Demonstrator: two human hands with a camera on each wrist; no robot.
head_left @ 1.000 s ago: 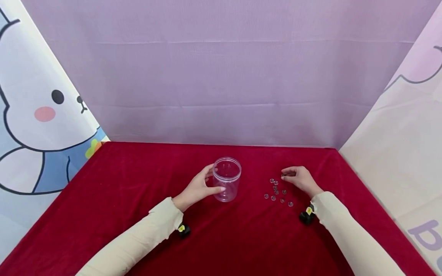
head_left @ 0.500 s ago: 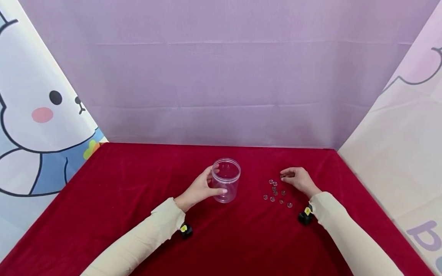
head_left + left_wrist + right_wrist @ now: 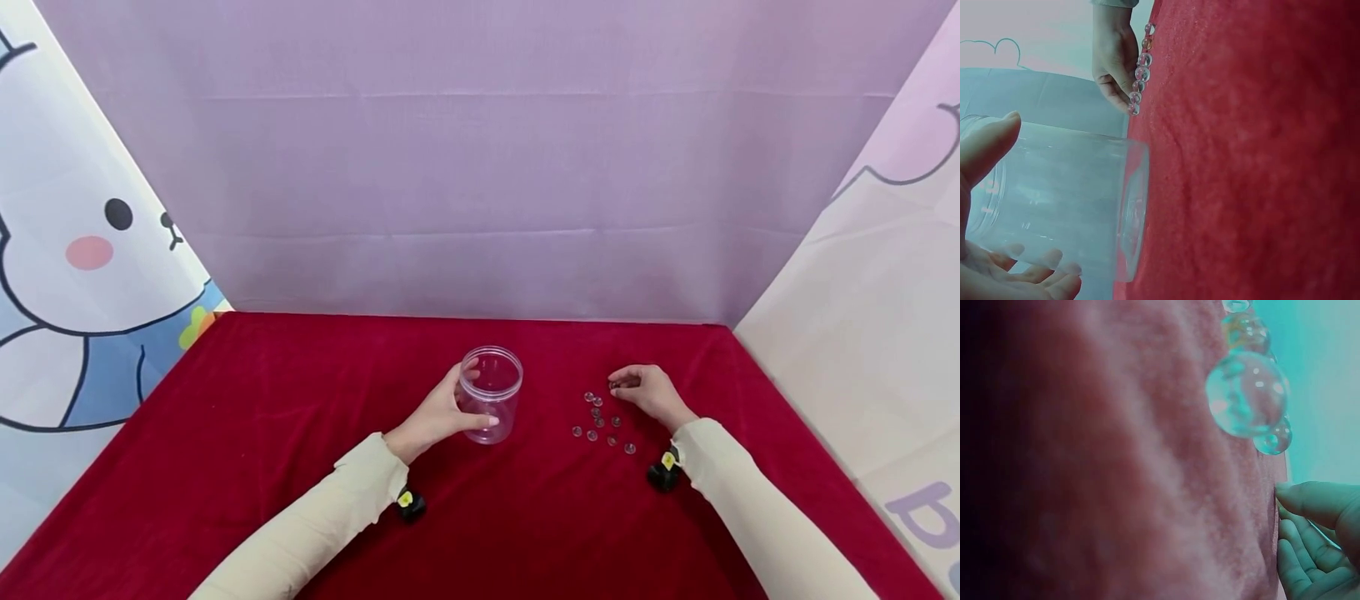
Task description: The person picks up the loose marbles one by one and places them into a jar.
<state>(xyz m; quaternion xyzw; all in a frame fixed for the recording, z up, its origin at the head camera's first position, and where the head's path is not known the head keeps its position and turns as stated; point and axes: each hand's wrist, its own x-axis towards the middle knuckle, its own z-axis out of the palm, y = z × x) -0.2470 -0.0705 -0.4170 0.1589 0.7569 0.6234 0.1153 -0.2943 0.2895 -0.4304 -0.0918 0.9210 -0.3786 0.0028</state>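
A clear, open-topped plastic jar (image 3: 504,407) stands upright on the red cloth in the middle of the head view. My left hand (image 3: 438,412) grips it from the left, thumb on the near side and fingers round the far side. To the right, my right hand (image 3: 651,393) is down at the cloth, thumb and fingertips together on a small clear marble (image 3: 613,385), mostly hidden by the fingers. Several more clear glass marbles (image 3: 630,448) lie loose just left of and nearer than that hand. One marble (image 3: 1247,394) looms large in the right wrist view.
Red velvety cloth (image 3: 300,375) covers the table. A lilac curtain (image 3: 480,167) rises behind its back edge, and printed cartoon panels (image 3: 90,292) flank the sides. Black wrist straps with cameras (image 3: 663,473) sit under both cuffs.
The head view has shifted slightly. My left wrist has turned or slid a little to the right while its grip on the jar stays. My right hand stays at the same marble.
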